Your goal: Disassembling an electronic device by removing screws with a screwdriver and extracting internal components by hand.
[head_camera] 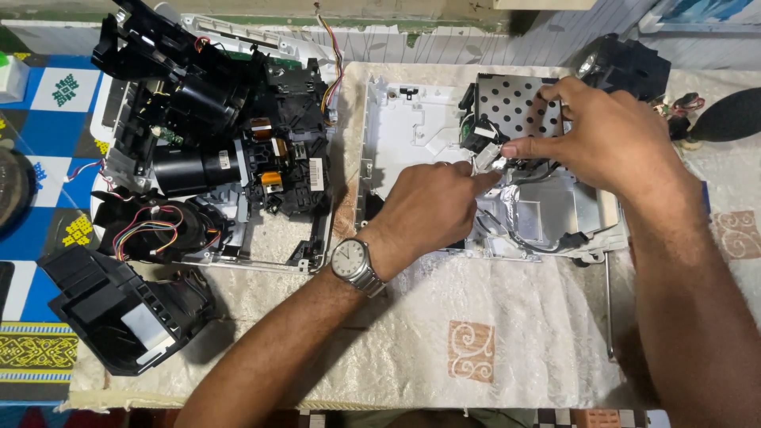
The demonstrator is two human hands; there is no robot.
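A white plastic device shell (pixel 412 127) lies open on the table, with a perforated metal plate (pixel 515 103) and silver shielding (pixel 547 206) inside it. My left hand (pixel 428 210), a wristwatch on its wrist, and my right hand (pixel 610 131) meet over the shell's middle. The fingertips of both pinch a small white cable connector (pixel 489 158) beside the perforated plate. Black wires run from it across the shielding.
A dismantled projector chassis (pixel 230 150) with a black lens barrel, fan and coloured wires sits at the left. A black plastic duct (pixel 119 309) lies front left. More black parts (pixel 626 63) rest at the far right. A cream patterned cloth (pixel 476 333) covers the table.
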